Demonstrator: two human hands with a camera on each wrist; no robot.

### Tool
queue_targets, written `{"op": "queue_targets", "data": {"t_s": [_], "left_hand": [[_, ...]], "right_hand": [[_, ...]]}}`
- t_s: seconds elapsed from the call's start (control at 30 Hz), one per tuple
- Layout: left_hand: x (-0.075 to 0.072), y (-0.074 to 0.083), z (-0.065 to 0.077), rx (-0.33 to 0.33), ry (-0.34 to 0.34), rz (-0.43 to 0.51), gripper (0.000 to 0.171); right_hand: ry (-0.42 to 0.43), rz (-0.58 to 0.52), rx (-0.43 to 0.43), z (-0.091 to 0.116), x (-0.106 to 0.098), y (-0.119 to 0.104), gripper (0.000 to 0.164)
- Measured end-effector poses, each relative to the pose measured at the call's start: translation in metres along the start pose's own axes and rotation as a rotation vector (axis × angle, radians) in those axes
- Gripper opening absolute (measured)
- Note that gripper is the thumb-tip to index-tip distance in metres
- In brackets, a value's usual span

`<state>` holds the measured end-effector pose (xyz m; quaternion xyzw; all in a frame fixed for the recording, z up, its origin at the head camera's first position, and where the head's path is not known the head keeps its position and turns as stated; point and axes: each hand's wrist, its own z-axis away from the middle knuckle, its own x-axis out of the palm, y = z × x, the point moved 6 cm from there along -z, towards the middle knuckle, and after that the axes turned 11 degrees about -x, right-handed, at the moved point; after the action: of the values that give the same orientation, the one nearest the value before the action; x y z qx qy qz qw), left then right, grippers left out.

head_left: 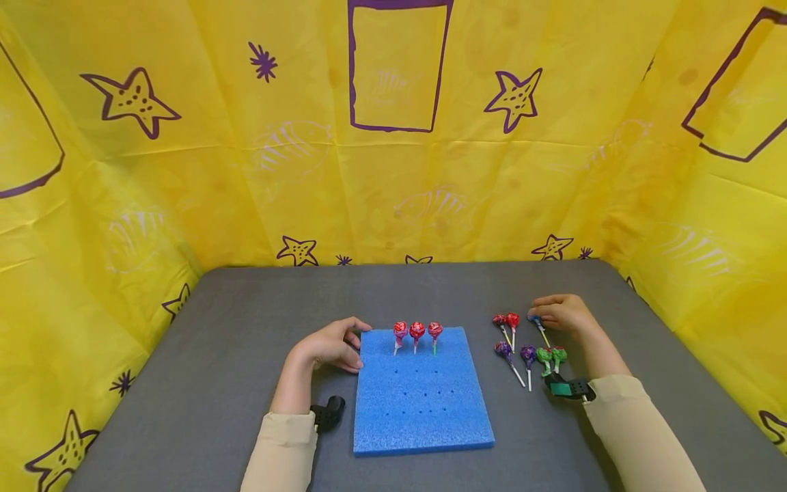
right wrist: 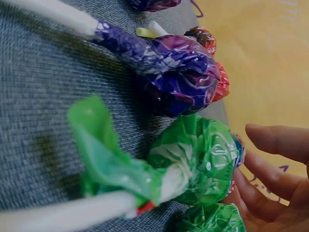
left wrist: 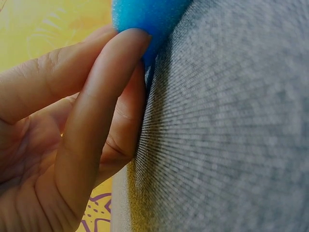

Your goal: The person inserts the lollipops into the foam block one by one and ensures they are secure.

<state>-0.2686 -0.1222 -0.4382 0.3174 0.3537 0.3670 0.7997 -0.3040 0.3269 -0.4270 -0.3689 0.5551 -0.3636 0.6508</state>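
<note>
My left hand (head_left: 335, 344) holds the blue foam board (head_left: 424, 427) at its far left corner; in the left wrist view the fingertips meet the foam's edge (left wrist: 145, 17). Three red-wrapped lollipops (head_left: 417, 331) stand upright in a row near the board's far edge. To the right, my right hand (head_left: 564, 314) is at a blue-wrapped lollipop (head_left: 541, 331) lying on the table. From the right wrist, thumb and fingers stand apart around that lollipop's head (right wrist: 237, 151), partly hidden behind a green lollipop (right wrist: 207, 154).
Rows of small holes (head_left: 424, 394) mark the board. Two red lollipops (head_left: 512, 321), two purple lollipops (head_left: 528, 355) and two green lollipops (head_left: 559, 355) lie on the grey table (head_left: 246, 328), between the board and my right forearm. A yellow patterned cloth (head_left: 393, 178) surrounds the table.
</note>
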Motion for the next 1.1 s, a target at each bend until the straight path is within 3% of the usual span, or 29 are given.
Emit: {"op": "queue_targets", "data": {"t_s": [0.67, 1.1], "left_hand": [[0.0011, 0.0029, 0.0058, 0.019, -0.017, -0.004, 0.066], [0.0014, 0.0037, 0.0058, 0.019, -0.022, -0.002, 0.067]], "right_hand": [[-0.032, 0.113, -0.016, 0.002, 0.0041, -0.0015, 0.053], [0.015, 0.096, -0.032, 0.0027, 0.0033, -0.0038, 0.051]]}}
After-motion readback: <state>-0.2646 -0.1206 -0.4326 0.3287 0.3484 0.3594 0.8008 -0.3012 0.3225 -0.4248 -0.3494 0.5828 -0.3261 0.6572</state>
